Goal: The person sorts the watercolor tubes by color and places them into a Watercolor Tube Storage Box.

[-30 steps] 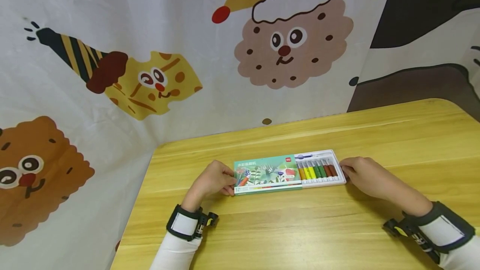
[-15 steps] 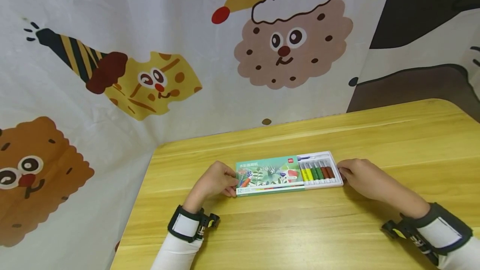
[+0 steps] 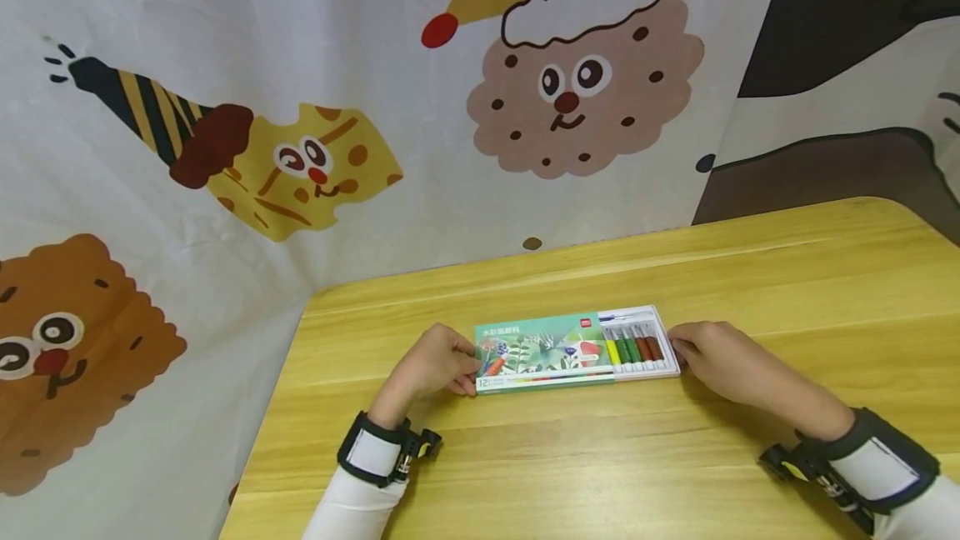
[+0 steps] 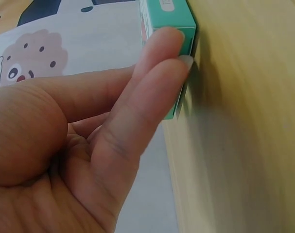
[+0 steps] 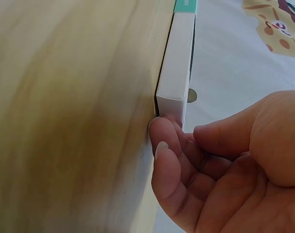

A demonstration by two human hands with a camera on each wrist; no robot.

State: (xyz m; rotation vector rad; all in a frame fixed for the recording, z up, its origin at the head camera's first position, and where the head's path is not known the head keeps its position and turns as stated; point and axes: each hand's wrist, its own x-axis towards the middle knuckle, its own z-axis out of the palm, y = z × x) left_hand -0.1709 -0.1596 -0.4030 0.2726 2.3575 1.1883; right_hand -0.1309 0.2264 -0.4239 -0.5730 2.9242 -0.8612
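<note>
A flat green printed cardboard sleeve [image 3: 536, 352] lies on the table. From its right end sticks a white tray [image 3: 672, 367] with several paint tubes [image 3: 632, 349] in yellow, green and brown, plus a thin brush [image 3: 622, 318] along the far side. At the sleeve's left end is my left hand [image 3: 429, 363], its nearly straight fingers [image 4: 152, 87] touching that end. My right hand [image 3: 723, 361] presses against the tray's short outer end with curled fingers [image 5: 166, 167]; its thumb lies close to the forefinger. The sleeve hides the rest of the tray.
The wooden table [image 3: 585, 457] runs back to a white cloth [image 3: 420, 223] printed with cartoon food, which hangs along its far and left edges. Each wrist carries a black strap with a small camera, the left strap [image 3: 375, 450] and the right strap [image 3: 873, 461].
The tray has slid left, further into the sleeve, along with my right hand. Fewer tubes show now. The sleeve and my left hand have shifted slightly to the right.
</note>
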